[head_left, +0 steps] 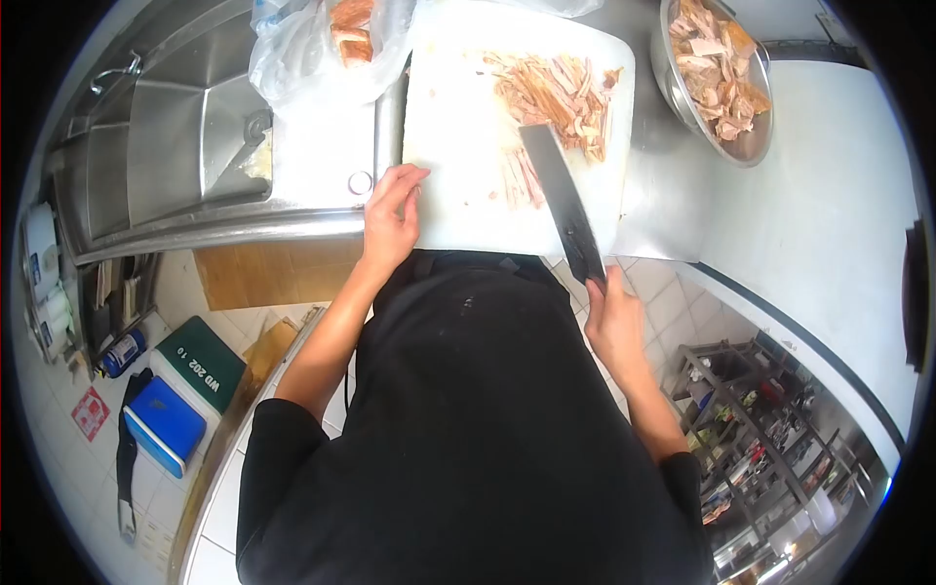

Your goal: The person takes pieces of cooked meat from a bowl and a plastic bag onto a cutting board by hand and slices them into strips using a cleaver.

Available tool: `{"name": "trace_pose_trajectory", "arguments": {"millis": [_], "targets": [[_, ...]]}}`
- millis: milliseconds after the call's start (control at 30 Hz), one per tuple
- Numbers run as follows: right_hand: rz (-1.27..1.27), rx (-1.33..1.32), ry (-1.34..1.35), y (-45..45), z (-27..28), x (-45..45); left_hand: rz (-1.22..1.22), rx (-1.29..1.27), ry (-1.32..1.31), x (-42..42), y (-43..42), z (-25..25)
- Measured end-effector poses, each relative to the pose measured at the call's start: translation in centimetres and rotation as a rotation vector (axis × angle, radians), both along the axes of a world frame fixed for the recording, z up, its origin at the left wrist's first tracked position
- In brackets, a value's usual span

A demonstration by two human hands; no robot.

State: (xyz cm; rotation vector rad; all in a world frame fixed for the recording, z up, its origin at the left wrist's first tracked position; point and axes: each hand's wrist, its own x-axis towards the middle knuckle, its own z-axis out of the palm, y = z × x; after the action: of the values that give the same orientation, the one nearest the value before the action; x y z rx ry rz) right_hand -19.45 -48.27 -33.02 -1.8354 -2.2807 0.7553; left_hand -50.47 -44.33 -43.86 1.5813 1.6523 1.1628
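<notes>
My right hand (614,317) is closed around the handle of a cleaver (557,185), whose wide grey blade points up and left over the white cutting board (444,117). Beside and beyond the blade lies a pile of sliced cooked meat (565,93), cut into thin strips. A few more strips (522,180) rest left of the blade. At the board's left front edge is my left hand (395,214), fingers loosely bent and thumb a little apart, with nothing visible in it.
A metal bowl (669,88) with meat chunks stands at the back right. A clear plastic bag (283,63) holding a reddish meat piece (353,34) lies at the back left, near a steel sink (161,146). Right of the board is a white surface (829,175).
</notes>
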Motion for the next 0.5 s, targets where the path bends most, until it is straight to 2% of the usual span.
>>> {"name": "trace_pose_trajectory", "arguments": {"millis": [100, 167, 300, 333, 500], "targets": [[-0.085, 0.013, 0.045, -1.1, -1.9, -0.4, 0.017, -0.003, -0.013, -0.2, -0.3, 0.0], [0.048, -0.094, -0.129, -1.1, -5.2, -0.2, 0.011, -0.017, -0.049, 0.0, -0.5, 0.0], [-0.005, -0.173, -0.124, 0.2, -1.7, -0.1, -0.009, 0.008, -0.010, -0.1, -0.3, -0.2], [-0.003, -0.074, -0.036, -0.2, -1.5, 0.3, -0.004, -0.010, -0.020, -0.1, 0.0, -0.2], [-0.090, 0.024, 0.058, -0.4, -1.8, 2.0, -0.022, -0.125, -0.120, 0.6, -0.1, 0.5]]}}
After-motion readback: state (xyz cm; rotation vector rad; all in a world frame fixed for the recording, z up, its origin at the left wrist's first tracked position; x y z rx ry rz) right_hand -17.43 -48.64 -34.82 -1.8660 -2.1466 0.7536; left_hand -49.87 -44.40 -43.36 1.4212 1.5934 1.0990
